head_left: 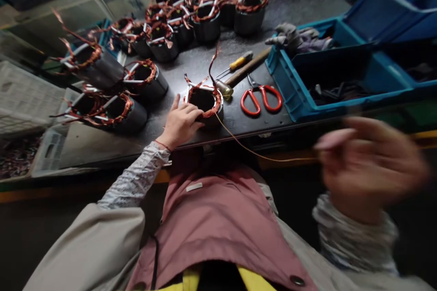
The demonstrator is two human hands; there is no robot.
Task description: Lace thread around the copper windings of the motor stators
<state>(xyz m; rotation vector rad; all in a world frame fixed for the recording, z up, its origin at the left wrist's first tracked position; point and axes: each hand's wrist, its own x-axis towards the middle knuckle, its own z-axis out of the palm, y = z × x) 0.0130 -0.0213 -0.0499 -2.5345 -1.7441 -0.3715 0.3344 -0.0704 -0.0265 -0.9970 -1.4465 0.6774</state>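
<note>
A motor stator [215, 120] with copper windings and white sleeving stands upright near the table's front edge. My left hand [181, 122] steadies it, fingers over the left side of its rim. From the front of the winding a thin tan cord [241, 143] runs out to the right, slack in a curve. Its far end goes to my right hand [372, 168], raised off the table and blurred by motion, with fingers pinched together. One thick copper lead sticks up from the back of this stator.
Several wound stators [206, 25] crowd the table's back, others [131, 111] stack at left. Right of my stator lie red-handled scissors [255, 85], a yellow-handled screwdriver [239, 62] and a wooden handle [249, 67]. Blue bins [290, 86] hold gloves [303, 40] and dark pieces. A pale crate [51, 152] stands left.
</note>
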